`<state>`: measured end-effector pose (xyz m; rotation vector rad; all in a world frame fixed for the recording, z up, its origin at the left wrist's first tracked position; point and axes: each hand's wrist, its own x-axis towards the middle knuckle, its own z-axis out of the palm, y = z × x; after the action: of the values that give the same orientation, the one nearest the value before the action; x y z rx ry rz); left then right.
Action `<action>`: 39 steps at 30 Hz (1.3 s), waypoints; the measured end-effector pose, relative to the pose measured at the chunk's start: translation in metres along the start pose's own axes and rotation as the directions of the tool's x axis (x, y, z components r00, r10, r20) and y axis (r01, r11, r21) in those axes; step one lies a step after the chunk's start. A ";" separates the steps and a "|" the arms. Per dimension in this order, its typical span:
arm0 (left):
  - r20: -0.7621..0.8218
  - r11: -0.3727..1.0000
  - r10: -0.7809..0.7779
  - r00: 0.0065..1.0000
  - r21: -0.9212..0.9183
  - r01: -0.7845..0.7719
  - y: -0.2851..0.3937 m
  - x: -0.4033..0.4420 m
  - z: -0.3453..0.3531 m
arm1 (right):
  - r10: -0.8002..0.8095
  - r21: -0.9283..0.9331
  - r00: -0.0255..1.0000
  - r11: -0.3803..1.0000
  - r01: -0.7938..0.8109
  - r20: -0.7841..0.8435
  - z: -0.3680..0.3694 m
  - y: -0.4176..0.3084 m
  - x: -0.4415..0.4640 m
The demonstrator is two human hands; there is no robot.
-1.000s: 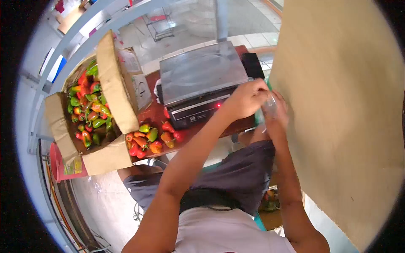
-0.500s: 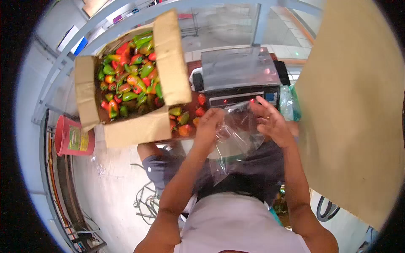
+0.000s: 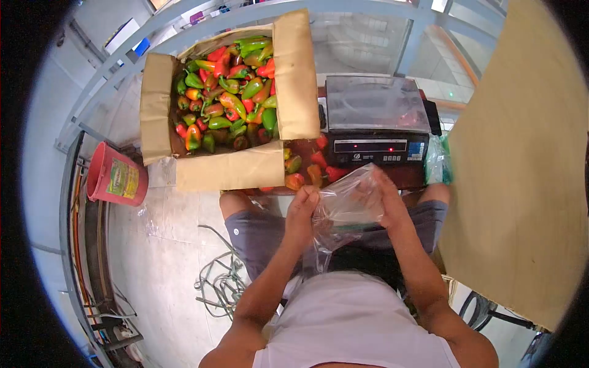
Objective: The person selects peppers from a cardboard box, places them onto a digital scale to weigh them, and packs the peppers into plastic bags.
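A clear plastic bag (image 3: 350,202) is stretched between my two hands above my lap. My left hand (image 3: 303,207) is closed on the bag's left side. On its right side my right hand (image 3: 388,201) grips the bag, partly behind or inside the film. Just beyond the hands stands a digital scale (image 3: 377,147) with red lights on its display and a bare metal pan. Red and green peppers (image 3: 315,174) lie on the dark red table, left of the scale's front. An open cardboard box (image 3: 296,80) full of peppers (image 3: 230,101) is at the upper left.
A pink bucket (image 3: 134,191) with a label stands on the floor at the left. Green tubing (image 3: 222,276) is coiled on the floor. A large brown board (image 3: 521,184) rises at the right, with green and clear plastic bags (image 3: 437,158) beside the scale.
The hands have come from beside the scale to above the lap, and the bag is now spread between them. My right hand has closed on it. The view has shifted, showing more floor.
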<state>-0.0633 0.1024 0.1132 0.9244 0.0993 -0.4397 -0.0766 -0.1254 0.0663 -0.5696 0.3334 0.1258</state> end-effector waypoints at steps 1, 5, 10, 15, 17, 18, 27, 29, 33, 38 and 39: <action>0.050 0.999 0.015 0.999 0.036 -0.017 -0.003 -0.001 -0.006 | -0.085 0.109 0.992 0.990 0.095 -0.095 0.011 -0.006 -0.002; 0.056 0.979 0.124 0.991 0.157 -0.131 -0.013 0.001 0.000 | 0.029 0.050 0.992 0.998 -0.035 0.122 0.049 -0.014 -0.027; 0.166 0.914 0.066 0.984 0.385 -0.126 -0.029 0.000 -0.011 | -0.285 -0.269 0.956 0.928 0.258 -0.064 0.039 -0.028 -0.015; 0.286 0.626 0.112 0.952 0.724 -0.291 -0.014 0.023 -0.013 | -0.591 -0.812 0.645 -0.029 0.583 0.484 0.077 -0.074 -0.046; 0.248 0.671 0.245 0.937 0.654 -0.349 0.017 0.022 0.012 | -0.470 -0.755 0.609 -0.229 0.615 0.639 0.089 -0.085 -0.061; 0.311 0.723 0.334 0.890 0.521 -0.453 0.025 0.029 0.016 | -0.433 -0.755 0.629 -0.241 0.609 0.646 0.094 -0.088 -0.066; 0.548 0.669 0.072 0.833 0.593 -0.448 0.064 0.026 0.056 | -0.373 -0.816 0.726 -0.232 0.530 0.578 0.101 -0.114 -0.084; 0.506 0.657 0.041 0.862 0.636 -0.405 0.067 0.019 0.058 | -0.354 -0.820 0.740 -0.207 0.534 0.572 0.099 -0.117 -0.083; 0.504 0.519 0.041 0.862 0.727 -0.450 0.059 0.013 0.056 | -0.345 -0.801 0.724 -0.205 0.563 0.597 0.102 -0.118 -0.081; 0.540 0.694 0.161 0.826 0.534 -0.484 0.044 0.004 0.054 | -0.315 -0.774 0.710 -0.186 0.605 0.630 0.093 -0.112 -0.080; 0.531 0.663 0.094 0.842 0.598 -0.451 0.048 0.002 0.054 | -0.304 -0.792 0.734 -0.168 0.587 0.608 0.095 -0.111 -0.081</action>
<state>-0.0476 0.0841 0.1809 1.5464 -0.7075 -0.3928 -0.1035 -0.1681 0.2259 -2.1524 -0.3311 -0.3725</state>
